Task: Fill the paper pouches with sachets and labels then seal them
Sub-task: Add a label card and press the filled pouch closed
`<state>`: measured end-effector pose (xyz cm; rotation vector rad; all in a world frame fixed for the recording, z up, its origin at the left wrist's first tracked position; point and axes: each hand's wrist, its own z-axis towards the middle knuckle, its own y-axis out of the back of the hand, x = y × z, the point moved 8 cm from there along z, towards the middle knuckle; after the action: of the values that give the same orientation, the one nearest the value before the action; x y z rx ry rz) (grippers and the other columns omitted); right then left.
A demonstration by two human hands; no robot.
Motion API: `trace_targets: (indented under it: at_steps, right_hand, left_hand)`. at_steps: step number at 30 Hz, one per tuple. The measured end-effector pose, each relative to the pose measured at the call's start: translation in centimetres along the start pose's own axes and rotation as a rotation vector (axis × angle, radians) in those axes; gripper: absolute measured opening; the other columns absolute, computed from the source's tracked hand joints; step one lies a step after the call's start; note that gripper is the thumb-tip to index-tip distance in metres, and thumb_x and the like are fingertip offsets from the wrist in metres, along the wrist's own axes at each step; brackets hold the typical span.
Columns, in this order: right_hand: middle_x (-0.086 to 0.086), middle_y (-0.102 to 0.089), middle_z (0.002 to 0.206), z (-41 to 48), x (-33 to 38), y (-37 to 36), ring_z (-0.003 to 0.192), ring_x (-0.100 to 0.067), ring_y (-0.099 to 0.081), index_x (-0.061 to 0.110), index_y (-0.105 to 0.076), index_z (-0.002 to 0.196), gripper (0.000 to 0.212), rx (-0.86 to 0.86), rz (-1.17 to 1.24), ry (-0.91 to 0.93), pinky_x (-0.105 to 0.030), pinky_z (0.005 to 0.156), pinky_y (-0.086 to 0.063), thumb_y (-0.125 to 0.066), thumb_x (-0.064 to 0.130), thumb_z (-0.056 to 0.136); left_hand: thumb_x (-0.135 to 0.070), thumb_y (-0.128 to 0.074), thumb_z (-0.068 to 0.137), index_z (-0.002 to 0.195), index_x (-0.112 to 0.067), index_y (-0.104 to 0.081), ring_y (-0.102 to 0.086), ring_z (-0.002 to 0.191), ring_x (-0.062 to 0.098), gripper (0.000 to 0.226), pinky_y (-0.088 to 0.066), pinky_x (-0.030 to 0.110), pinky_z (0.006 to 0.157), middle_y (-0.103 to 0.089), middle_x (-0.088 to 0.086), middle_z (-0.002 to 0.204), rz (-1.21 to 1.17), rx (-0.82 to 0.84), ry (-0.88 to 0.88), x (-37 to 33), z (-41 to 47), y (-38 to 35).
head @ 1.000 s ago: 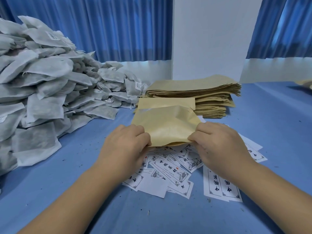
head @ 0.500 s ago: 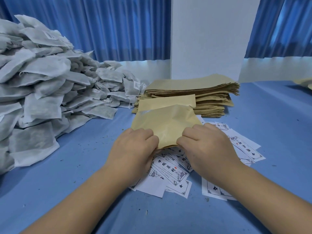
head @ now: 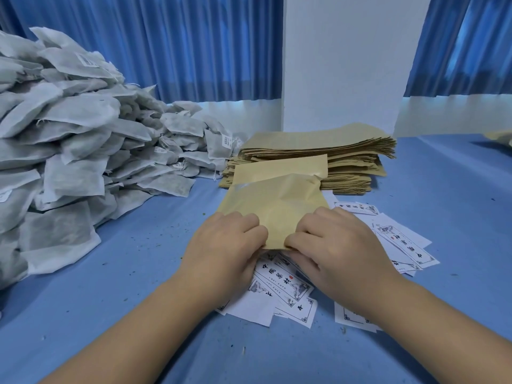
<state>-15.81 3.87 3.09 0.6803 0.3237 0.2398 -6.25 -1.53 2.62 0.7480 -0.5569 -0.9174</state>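
Observation:
A tan paper pouch lies tilted over the scattered white printed labels at the table's middle. My left hand pinches its near edge from the left. My right hand pinches the same edge from the right, and the fingertips of both hands almost meet. A second flat pouch lies just behind it. What is inside the held pouch is hidden.
A tall heap of grey-white sachets fills the left side. A stack of empty tan pouches stands behind, against a white pillar. More labels spread to the right on the blue table.
Both hands have slid inward along the pouch's near edge, from its two corners towards the middle, uncovering more labels at the right.

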Motion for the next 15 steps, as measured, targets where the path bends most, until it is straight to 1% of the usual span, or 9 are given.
trace_targets:
  at_steps: [2, 5, 7, 9, 10, 12, 13, 14, 15]
  right_hand:
    - [-0.002, -0.058, 0.066, -0.1, -0.2, 0.1, 0.058, -0.025, -0.051, 0.012, -0.069, 0.069, 0.016, -0.001, 0.031, -0.003, -0.032, 0.052, -0.041, -0.063, 0.017, 0.083]
    - [-0.001, -0.059, 0.067, -0.1, -0.3, 0.0, 0.060, -0.025, -0.053, 0.012, -0.070, 0.069, 0.024, 0.007, 0.064, 0.001, -0.034, 0.054, -0.043, -0.058, 0.024, 0.087]
    - [0.001, -0.059, 0.068, -0.1, -0.2, -0.4, 0.063, -0.023, -0.053, 0.014, -0.071, 0.071, 0.027, 0.038, 0.118, 0.001, -0.033, 0.058, -0.044, -0.059, 0.031, 0.088]
    - [0.003, -0.059, 0.071, -0.2, -0.7, -0.6, 0.070, -0.019, -0.053, 0.016, -0.074, 0.075, 0.033, 0.057, 0.251, -0.066, -0.031, 0.067, -0.042, -0.056, 0.040, 0.088]
    - [0.004, -0.060, 0.074, -0.2, -1.3, -0.5, 0.075, -0.017, -0.052, 0.017, -0.075, 0.078, 0.036, 0.044, 0.332, -0.143, -0.028, 0.072, -0.041, -0.054, 0.044, 0.089]
    - [0.007, -0.060, 0.084, -0.6, -3.2, 0.0, 0.086, -0.010, -0.050, 0.020, -0.073, 0.087, 0.039, -0.022, 0.442, -0.375, -0.020, 0.080, -0.038, -0.049, 0.051, 0.087]
    - [0.009, -0.059, 0.088, -1.0, -4.5, 0.2, 0.088, -0.007, -0.051, 0.025, -0.071, 0.091, 0.041, -0.061, 0.484, -0.521, -0.017, 0.080, -0.038, -0.047, 0.057, 0.084]
    - [0.010, -0.059, 0.087, -1.6, -5.7, 0.2, 0.085, -0.004, -0.053, 0.030, -0.068, 0.092, 0.042, -0.083, 0.539, -0.677, -0.017, 0.076, -0.040, -0.045, 0.064, 0.081]
    - [0.009, -0.060, 0.083, -2.3, -6.8, -0.2, 0.078, -0.004, -0.056, 0.034, -0.065, 0.092, 0.046, -0.080, 0.619, -0.837, -0.020, 0.070, -0.043, -0.044, 0.072, 0.077]
  left_hand:
    - [-0.022, -0.046, 0.080, 0.070, -0.011, -0.059, -0.050, 0.057, 0.028, 0.020, -0.035, 0.030, 0.050, -0.053, 0.002, 0.067, -0.015, 0.015, 0.020, 0.2, -0.2, -0.2]
    - [-0.030, -0.048, 0.083, 0.078, -0.015, -0.064, -0.055, 0.063, 0.026, 0.023, -0.043, 0.034, 0.054, -0.058, 0.000, 0.075, -0.045, 0.031, 0.006, -0.2, -0.1, -0.5]
    - [-0.026, -0.049, 0.082, 0.073, -0.014, -0.065, -0.055, 0.059, 0.026, 0.022, -0.043, 0.034, 0.051, -0.058, 0.000, 0.070, -0.032, 0.008, -0.044, -0.8, 0.1, -0.5]
    - [-0.020, -0.048, 0.078, 0.068, -0.012, -0.064, -0.053, 0.056, 0.026, 0.021, -0.042, 0.033, 0.048, -0.056, 0.002, 0.066, -0.035, -0.035, -0.062, -0.8, 0.1, -0.3]
    - [-0.019, -0.049, 0.079, 0.067, -0.011, -0.064, -0.052, 0.056, 0.027, 0.021, -0.042, 0.032, 0.048, -0.055, 0.003, 0.066, -0.058, -0.060, -0.046, -0.4, 0.0, -0.2]
    - [-0.020, -0.051, 0.083, 0.069, -0.007, -0.065, -0.052, 0.058, 0.028, 0.023, -0.042, 0.033, 0.048, -0.056, 0.005, 0.067, -0.108, -0.105, 0.017, 0.5, -0.2, 0.0]
    - [-0.022, -0.052, 0.086, 0.071, -0.007, -0.066, -0.053, 0.059, 0.028, 0.025, -0.042, 0.033, 0.048, -0.056, 0.005, 0.069, -0.115, -0.123, 0.046, 0.8, -0.3, 0.1]
    - [-0.024, -0.052, 0.088, 0.074, -0.007, -0.067, -0.053, 0.061, 0.028, 0.026, -0.041, 0.033, 0.048, -0.057, 0.005, 0.071, -0.112, -0.137, 0.065, 1.1, -0.4, 0.1]
    - [-0.025, -0.053, 0.089, 0.077, -0.007, -0.068, -0.054, 0.062, 0.028, 0.026, -0.041, 0.033, 0.049, -0.058, 0.004, 0.073, -0.105, -0.145, 0.076, 1.2, -0.4, 0.2]
